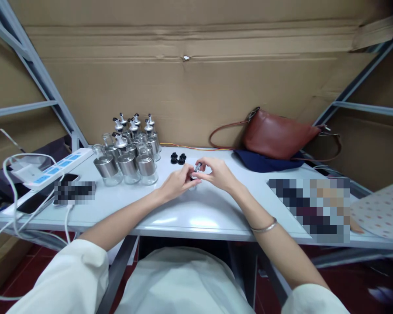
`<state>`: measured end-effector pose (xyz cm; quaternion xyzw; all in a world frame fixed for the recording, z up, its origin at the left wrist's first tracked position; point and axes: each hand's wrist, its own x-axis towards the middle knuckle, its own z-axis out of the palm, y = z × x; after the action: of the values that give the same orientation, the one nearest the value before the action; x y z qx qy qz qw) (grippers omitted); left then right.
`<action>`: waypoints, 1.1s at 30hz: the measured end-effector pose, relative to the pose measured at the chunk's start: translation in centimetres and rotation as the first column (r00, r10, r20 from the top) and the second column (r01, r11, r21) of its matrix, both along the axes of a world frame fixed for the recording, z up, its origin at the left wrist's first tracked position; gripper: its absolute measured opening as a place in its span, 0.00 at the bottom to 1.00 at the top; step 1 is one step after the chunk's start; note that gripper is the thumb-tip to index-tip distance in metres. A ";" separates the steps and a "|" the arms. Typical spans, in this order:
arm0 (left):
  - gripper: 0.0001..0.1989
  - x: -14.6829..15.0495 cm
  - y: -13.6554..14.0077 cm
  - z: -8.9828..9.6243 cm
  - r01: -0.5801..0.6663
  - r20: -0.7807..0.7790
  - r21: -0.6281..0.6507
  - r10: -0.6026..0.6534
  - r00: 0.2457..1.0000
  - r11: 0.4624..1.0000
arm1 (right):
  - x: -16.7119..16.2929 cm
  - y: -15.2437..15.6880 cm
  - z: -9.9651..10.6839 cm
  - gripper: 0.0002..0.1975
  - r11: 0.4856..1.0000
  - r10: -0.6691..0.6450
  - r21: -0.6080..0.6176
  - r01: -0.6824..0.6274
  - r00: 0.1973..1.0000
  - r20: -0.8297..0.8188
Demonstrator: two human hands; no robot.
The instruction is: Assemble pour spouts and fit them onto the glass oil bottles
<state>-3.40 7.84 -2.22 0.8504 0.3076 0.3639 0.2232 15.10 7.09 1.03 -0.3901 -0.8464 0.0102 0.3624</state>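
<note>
At the middle of the table, my left hand [177, 179] and my right hand [216, 172] meet with bent fingers around a small silvery pourer spout [198, 167]. The fingertips and thumb of my right hand pinch its upper part. Those of my left hand close on its lower part, which they largely hide. Something clear shows just under the hands, too covered to make out. Several small black stoppers [178, 158] stand just beyond my left hand. Farther left is a group of glass bottles with steel bands [128, 165], some topped with silvery pourers [120, 140] and others with bare necks.
A white power strip [81, 153], cables and a phone [65, 179] lie at the left. A brown leather bag [278, 135] rests on dark blue cloth [262, 162] at the back right. Another person's arm, partly blurred out, and a dotted sleeve [381, 211] are at the right edge.
</note>
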 end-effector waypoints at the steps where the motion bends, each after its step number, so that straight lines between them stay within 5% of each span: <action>1: 0.15 0.1 -0.1 0.0 -0.013 0.004 0.033 0.013 1.000 0.999 | -0.1 -0.1 0.0 0.13 0.999 -0.001 0.040 0.001 1.000 -0.007; 9: 0.14 0.7 -0.8 0.7 -0.068 -0.046 0.230 0.080 0.996 0.971 | -0.5 -0.2 -0.1 0.22 0.973 0.093 0.213 -0.091 0.996 0.003; 17: 0.12 0.8 -1.0 0.7 0.020 -0.195 0.202 0.020 0.981 0.979 | -0.2 -0.4 0.3 0.27 0.977 -0.088 0.206 0.055 0.983 0.159; 21: 0.12 0.8 -1.1 1.0 0.108 -0.247 0.240 -0.047 0.968 0.965 | -0.6 -0.9 0.2 0.29 0.973 -0.114 0.207 0.101 0.992 0.052; 25: 0.14 0.7 -1.0 1.1 0.064 -0.256 0.314 0.020 0.967 0.947 | -0.9 -0.9 0.6 0.23 0.980 -0.074 0.168 0.103 0.983 -0.170; 29: 0.17 0.3 -0.7 1.0 -0.001 -0.214 0.410 0.098 0.972 0.912 | 1.3 0.5 1.2 0.14 0.973 -0.205 0.040 0.228 0.929 -0.308; 33: 0.16 0.0 -0.3 1.0 -0.033 -0.193 0.423 0.126 0.973 0.905 | 5.5 2.3 0.7 0.05 0.876 -0.411 -0.321 0.359 0.905 -0.111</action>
<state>-3.40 7.56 -1.22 0.8993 0.2798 0.3358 -0.0133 20.55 9.38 1.72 -0.5980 -0.7052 0.0970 0.3683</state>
